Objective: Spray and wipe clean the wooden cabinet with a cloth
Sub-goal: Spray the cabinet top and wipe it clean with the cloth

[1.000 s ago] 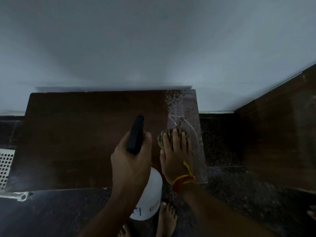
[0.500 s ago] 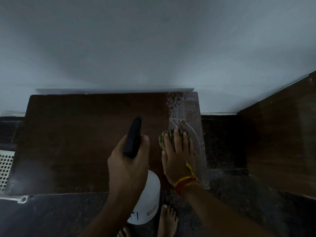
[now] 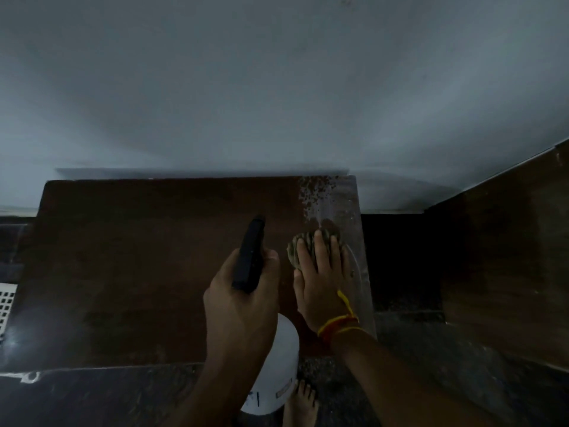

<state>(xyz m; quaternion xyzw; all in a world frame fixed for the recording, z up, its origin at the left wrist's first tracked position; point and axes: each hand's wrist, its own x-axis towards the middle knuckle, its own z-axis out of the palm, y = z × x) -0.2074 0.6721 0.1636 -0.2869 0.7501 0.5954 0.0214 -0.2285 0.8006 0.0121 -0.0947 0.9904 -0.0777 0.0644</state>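
We're mid-wipe on the wooden cabinet (image 3: 138, 272): right hand (image 3: 323, 282) lies flat, fingers straight, pressing the cloth (image 3: 300, 245) onto the top near its right edge, just short of the wet droplets twd the back corner. Left hand (image 3: 243, 306) is wrapped tight round the spray bottle (image 3: 271, 365), black nozzle pointing over the cabinet (trigger finger hidden, can't tell if it's squeezing). Next, we'd say: sweep the cloth back thru those droplets w/ steady pressure.

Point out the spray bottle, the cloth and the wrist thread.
spray bottle (image 3: 271, 374), head view, white body
cloth (image 3: 295, 246), head view, bunched left edge
wrist thread (image 3: 337, 323), head view, red and yellow band
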